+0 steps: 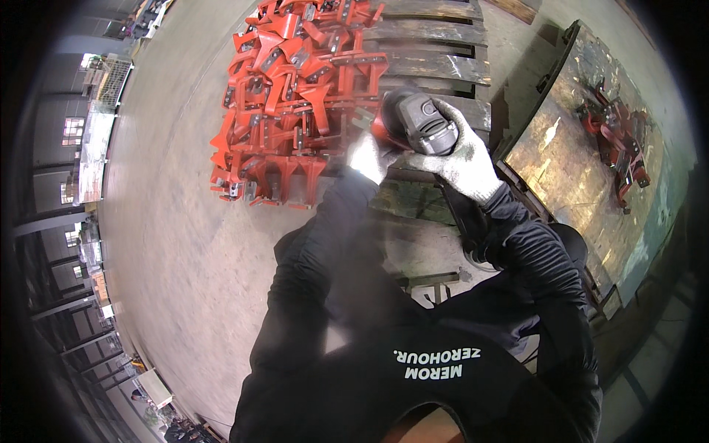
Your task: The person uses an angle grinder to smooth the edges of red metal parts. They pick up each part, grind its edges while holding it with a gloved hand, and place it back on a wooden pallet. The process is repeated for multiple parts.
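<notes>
In its white glove, my right hand [467, 156] is closed around a grey angle grinder [427, 124] and holds it over the near edge of the pallet. My left hand [367, 158], also gloved, is closed on a red metal bracket [379, 131] right beside the grinder's head. The dark disc partly covers that bracket, so where the two touch is hard to see. Just beyond and to the left lies a big heap of red metal brackets [284, 111], with several grey metal tabs and bolt holes showing among them.
The heap rests on a slatted wooden pallet [428, 59]. To my right stands a worn wooden-topped table [546, 148] carrying a smaller cluster of red brackets [619, 140]. Concrete floor [177, 221] stretches to the left, toward racks and windows along the far wall.
</notes>
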Available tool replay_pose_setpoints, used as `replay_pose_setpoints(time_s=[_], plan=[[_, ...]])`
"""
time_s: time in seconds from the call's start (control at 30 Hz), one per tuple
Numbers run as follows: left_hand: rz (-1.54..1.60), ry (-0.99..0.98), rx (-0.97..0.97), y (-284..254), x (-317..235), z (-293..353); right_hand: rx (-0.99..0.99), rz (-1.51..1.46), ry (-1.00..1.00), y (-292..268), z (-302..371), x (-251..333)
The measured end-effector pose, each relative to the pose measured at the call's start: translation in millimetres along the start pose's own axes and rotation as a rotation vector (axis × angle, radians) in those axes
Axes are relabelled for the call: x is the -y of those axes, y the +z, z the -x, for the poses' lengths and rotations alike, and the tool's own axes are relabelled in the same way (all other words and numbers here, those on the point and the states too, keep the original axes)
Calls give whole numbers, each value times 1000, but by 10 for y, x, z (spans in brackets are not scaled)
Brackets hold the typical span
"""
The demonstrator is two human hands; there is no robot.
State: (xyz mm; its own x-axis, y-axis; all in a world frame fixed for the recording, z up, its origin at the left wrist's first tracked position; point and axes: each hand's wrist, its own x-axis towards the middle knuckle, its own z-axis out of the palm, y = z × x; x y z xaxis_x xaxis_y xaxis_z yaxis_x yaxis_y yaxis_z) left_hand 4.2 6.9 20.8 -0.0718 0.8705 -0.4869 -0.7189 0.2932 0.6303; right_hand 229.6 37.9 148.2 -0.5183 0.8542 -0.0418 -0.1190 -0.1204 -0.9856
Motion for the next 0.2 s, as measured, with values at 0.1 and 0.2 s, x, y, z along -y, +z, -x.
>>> replay_pose_setpoints(time_s=[0.1, 0.2], plan=[[-28, 15, 3, 181, -99, 119, 13, 108, 11, -70, -5, -40], [-26, 51, -22, 214, -141, 186, 44, 177, 0, -102, -5, -115]])
